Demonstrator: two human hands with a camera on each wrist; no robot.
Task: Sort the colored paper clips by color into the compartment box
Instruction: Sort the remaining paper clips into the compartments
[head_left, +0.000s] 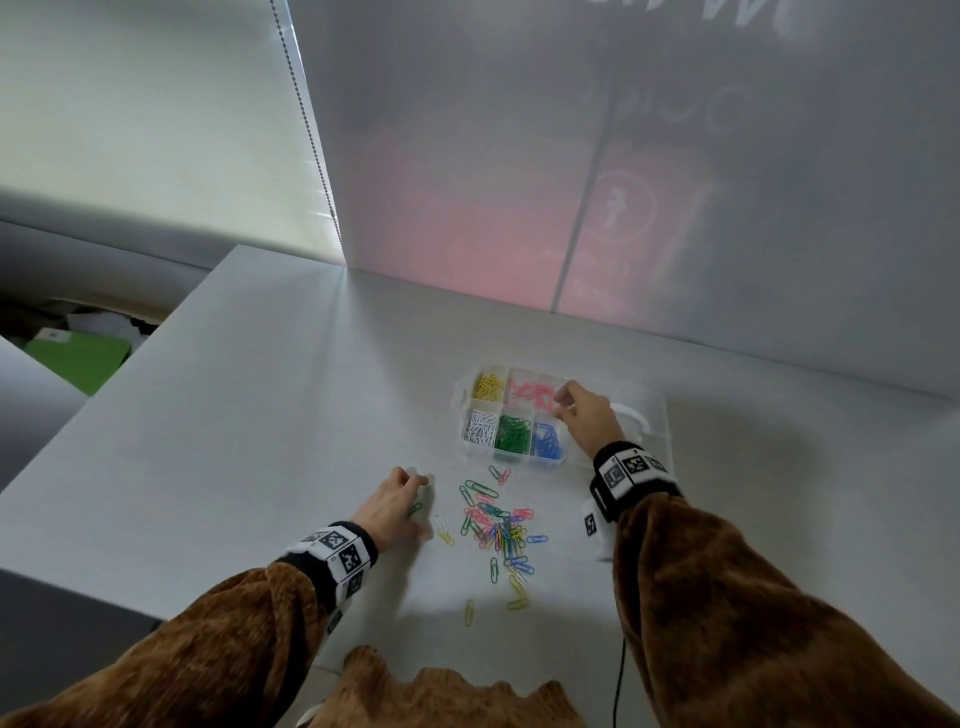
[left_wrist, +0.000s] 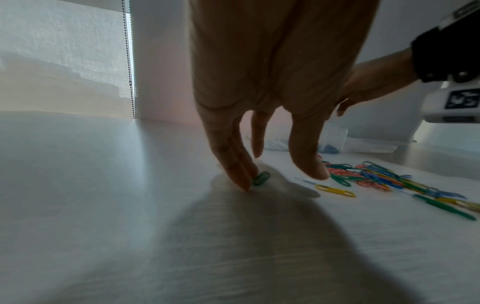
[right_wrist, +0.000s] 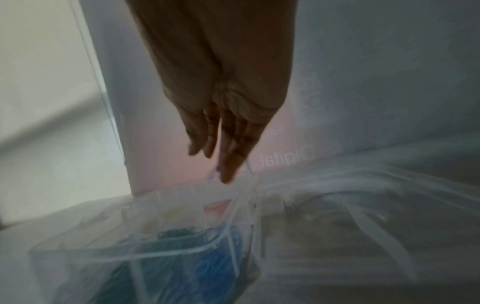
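A clear compartment box (head_left: 464, 399) sits on the white table with yellow, pink, white, green and blue clips in separate cells. A mixed pile of paper clips (head_left: 498, 525) lies in front of it. My left hand (head_left: 418, 493) is left of the pile, its straight fingertips (left_wrist: 242, 181) pressing on a single green clip (left_wrist: 261, 178) with the thumb apart. My right hand (head_left: 561, 402) hovers over the box's right end. Its fingers (right_wrist: 228, 164) hang nearly straight above the blurred box (right_wrist: 161, 244), and I see nothing held.
The box's clear lid (head_left: 641, 415) lies open to the right, under my right wrist. Stray yellow clips (head_left: 469, 612) lie near the front. A black cable (head_left: 618, 675) runs off the front edge. A white partition stands close behind the box; the table's left edge drops off.
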